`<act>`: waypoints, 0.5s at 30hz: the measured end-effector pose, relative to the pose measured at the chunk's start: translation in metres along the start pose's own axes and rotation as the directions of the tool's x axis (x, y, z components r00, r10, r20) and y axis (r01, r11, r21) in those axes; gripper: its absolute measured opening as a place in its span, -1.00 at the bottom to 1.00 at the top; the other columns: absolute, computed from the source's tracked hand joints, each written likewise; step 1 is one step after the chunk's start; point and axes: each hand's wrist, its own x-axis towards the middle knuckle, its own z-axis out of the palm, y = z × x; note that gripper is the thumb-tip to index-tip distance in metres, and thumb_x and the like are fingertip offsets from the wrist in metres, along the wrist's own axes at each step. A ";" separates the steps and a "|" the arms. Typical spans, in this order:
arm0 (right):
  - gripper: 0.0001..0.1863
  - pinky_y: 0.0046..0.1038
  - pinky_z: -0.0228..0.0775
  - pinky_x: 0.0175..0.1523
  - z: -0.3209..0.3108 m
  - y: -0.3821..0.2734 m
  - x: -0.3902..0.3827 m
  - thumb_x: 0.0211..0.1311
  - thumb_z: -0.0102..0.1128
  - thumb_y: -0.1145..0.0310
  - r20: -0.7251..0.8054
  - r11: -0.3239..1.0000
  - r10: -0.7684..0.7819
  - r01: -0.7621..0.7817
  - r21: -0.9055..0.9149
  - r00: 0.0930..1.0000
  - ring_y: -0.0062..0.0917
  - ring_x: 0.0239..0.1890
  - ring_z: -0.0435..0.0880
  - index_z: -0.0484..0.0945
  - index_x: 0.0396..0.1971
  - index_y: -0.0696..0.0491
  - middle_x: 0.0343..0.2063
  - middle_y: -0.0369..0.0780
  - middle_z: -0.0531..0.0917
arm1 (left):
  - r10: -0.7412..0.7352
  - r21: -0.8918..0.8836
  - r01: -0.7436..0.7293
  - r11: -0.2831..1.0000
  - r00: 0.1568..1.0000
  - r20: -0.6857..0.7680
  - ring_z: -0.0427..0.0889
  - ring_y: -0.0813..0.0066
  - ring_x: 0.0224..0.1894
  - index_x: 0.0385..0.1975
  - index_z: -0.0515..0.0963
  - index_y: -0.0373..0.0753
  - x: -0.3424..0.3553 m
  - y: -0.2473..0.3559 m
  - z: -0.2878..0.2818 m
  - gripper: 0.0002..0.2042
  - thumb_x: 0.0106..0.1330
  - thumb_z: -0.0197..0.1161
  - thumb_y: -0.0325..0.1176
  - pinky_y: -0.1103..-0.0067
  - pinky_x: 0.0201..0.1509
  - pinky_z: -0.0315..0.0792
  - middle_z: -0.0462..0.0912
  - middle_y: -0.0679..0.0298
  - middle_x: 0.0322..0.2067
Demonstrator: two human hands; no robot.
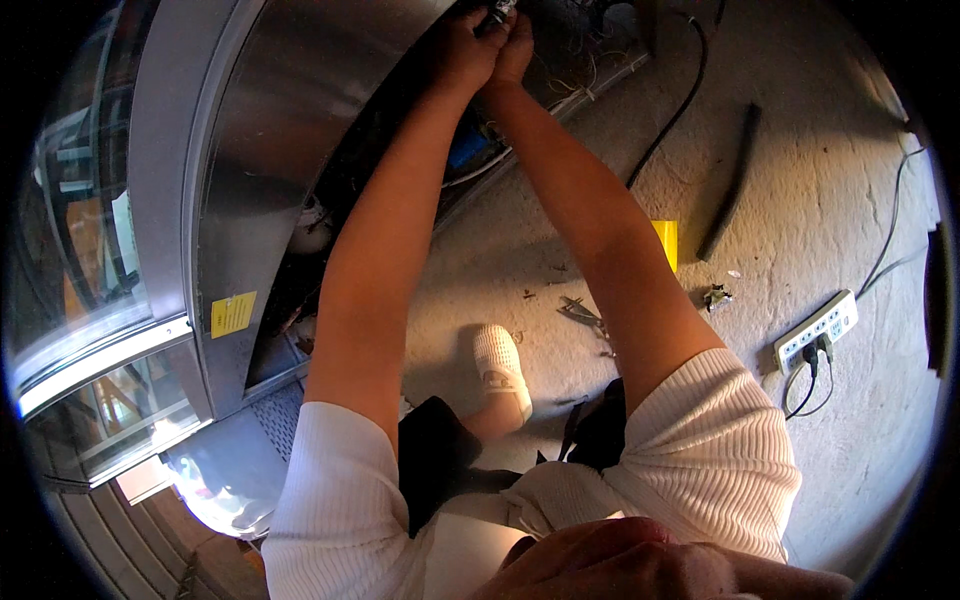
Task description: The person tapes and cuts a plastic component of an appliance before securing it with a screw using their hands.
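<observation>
Left hand (465, 60) and right hand (513, 62) meet at the top edge of the head view, wrists close together and arms stretched forward. Between them is a small dark, shiny fitting (497, 14), partly cut off by the frame; the left fingers look curled onto it, pinching it, while the right hand is drawn in just beside it, and whether that one grips or only steadies cannot be told. The fitting sits above the open, dark base of a metal cabinet (290, 110), near a tangle of thin wires (585, 75). A blue part (466, 148) shows inside the opening below the left wrist. On the floor (640, 400) to the right lie a black cable (690, 90), a dark strip (732, 185), a yellow card (665, 243) and what looks like pliers (580, 312), with a power strip (815, 330) holding black plugs farther right. As a judgement, handling so small a piece at full reach calls for one hand to anchor it while the other works with the fingertips; leaning closer would ease the arms and sight line, and the forearms are best held off the cabinet's metal edges and the loose wires.
</observation>
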 end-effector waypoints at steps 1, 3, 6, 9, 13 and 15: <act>-0.75 -0.36 0.36 -0.30 -0.001 -0.001 -0.001 0.42 -0.10 0.22 0.013 1.000 0.009 -0.009 -0.003 1.000 -0.45 -0.42 0.46 0.49 -0.33 0.05 -0.46 -0.24 0.54 | -0.013 0.025 0.013 1.000 1.000 -0.001 0.65 -0.01 -0.23 -0.07 0.62 -0.21 -0.001 0.002 -0.001 -0.58 0.20 0.25 -0.04 0.33 -0.08 0.47 0.67 -0.07 -0.27; -0.74 -0.32 0.36 -0.32 -0.002 -0.003 -0.001 0.41 -0.10 0.20 0.035 1.000 0.029 -0.029 -0.012 0.999 -0.41 -0.43 0.48 0.49 -0.31 0.06 -0.46 -0.21 0.55 | 0.046 0.083 -0.042 0.996 0.998 -0.045 0.65 -0.01 -0.23 -0.09 0.63 -0.21 0.000 -0.002 0.001 -0.58 0.20 0.25 -0.02 0.32 -0.08 0.47 0.67 -0.07 -0.29; -0.72 -0.27 0.36 -0.34 -0.004 -0.009 -0.001 0.41 -0.08 0.18 0.060 0.998 0.043 -0.041 -0.037 0.997 -0.34 -0.43 0.50 0.50 -0.29 0.06 -0.47 -0.17 0.57 | 0.030 0.074 -0.026 0.997 0.998 -0.049 0.65 -0.01 -0.24 -0.12 0.64 -0.21 0.003 -0.004 0.006 -0.58 0.19 0.25 -0.01 0.30 -0.08 0.47 0.67 -0.06 -0.34; -0.70 -0.22 0.36 -0.36 -0.011 -0.017 0.000 0.40 -0.07 0.15 0.040 0.992 0.029 -0.024 -0.125 0.999 -0.27 -0.44 0.53 0.51 -0.28 0.07 -0.47 -0.13 0.58 | -0.080 0.037 0.080 0.996 0.997 0.001 0.62 -0.01 -0.16 -0.12 0.64 -0.21 0.000 0.012 0.006 -0.62 0.21 0.22 -0.06 0.28 -0.01 0.44 0.66 -0.07 -0.27; -0.62 -0.06 0.37 -0.43 -0.022 -0.023 -0.003 0.40 -0.04 0.04 0.102 0.692 -0.236 0.240 -0.681 0.966 -0.04 -0.45 0.62 0.52 -0.23 0.07 -0.50 0.01 0.62 | 0.009 0.158 0.006 0.987 0.996 -0.094 0.53 0.01 0.09 0.15 0.46 -0.19 -0.001 -0.053 0.017 -0.42 0.20 0.26 0.05 0.25 0.16 0.39 0.53 -0.04 0.06; -0.63 -0.08 0.44 -0.30 -0.043 -0.041 0.006 0.33 0.05 0.06 0.060 0.600 -0.039 0.071 -0.797 0.997 -0.04 -0.36 0.64 0.57 -0.24 0.10 -0.46 0.04 0.63 | -0.107 0.078 0.108 0.991 0.994 -0.017 0.55 0.00 0.06 0.15 0.47 -0.20 -0.010 -0.015 0.017 -0.39 0.14 0.32 0.02 0.26 0.13 0.42 0.54 -0.07 0.04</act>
